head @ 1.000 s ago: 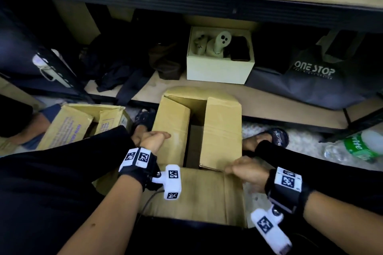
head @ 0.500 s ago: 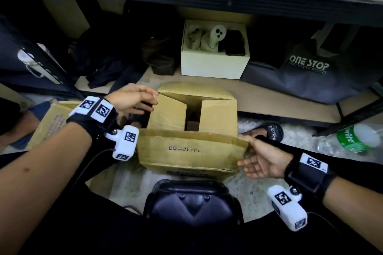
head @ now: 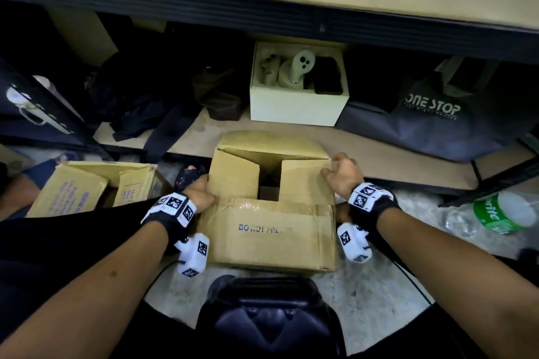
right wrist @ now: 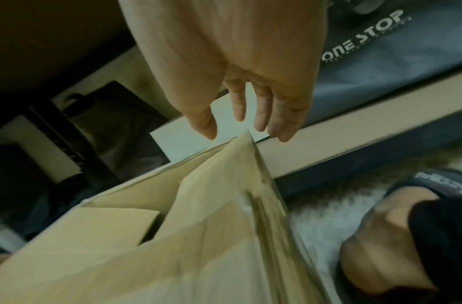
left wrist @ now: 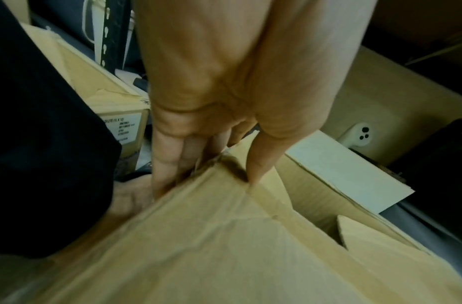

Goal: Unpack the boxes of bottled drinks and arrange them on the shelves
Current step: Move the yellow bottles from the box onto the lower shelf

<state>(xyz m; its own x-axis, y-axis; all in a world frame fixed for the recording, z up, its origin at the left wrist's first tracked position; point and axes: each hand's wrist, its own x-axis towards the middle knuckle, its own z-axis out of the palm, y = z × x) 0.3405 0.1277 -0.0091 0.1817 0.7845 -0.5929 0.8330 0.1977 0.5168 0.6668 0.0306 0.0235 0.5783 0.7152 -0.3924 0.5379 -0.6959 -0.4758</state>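
A brown cardboard box (head: 271, 230) stands on the floor in front of me, with its two side flaps folded in and a dark gap between them. What is inside is hidden. My left hand (head: 201, 194) is at the box's near left corner. In the left wrist view the left hand (left wrist: 211, 164) pinches the box's edge (left wrist: 224, 236), fingers outside and thumb on top. My right hand (head: 342, 173) is at the right flap's outer edge. The right wrist view shows the right hand (right wrist: 245, 123) hovering over the box's corner (right wrist: 198, 236) with loose, nearly straight fingers, holding nothing.
A second opened cardboard box (head: 78, 186) lies at the left. The low shelf board (head: 379, 160) behind carries a white box (head: 297, 108), dark bags and a grey "ONE STOP" bag (head: 431, 119). A green-labelled plastic bottle (head: 501, 213) lies on the floor at the right.
The near flap has gone from lying flat toward me to hanging down the front. Both hands moved from that flap to the box's left and right top edges.
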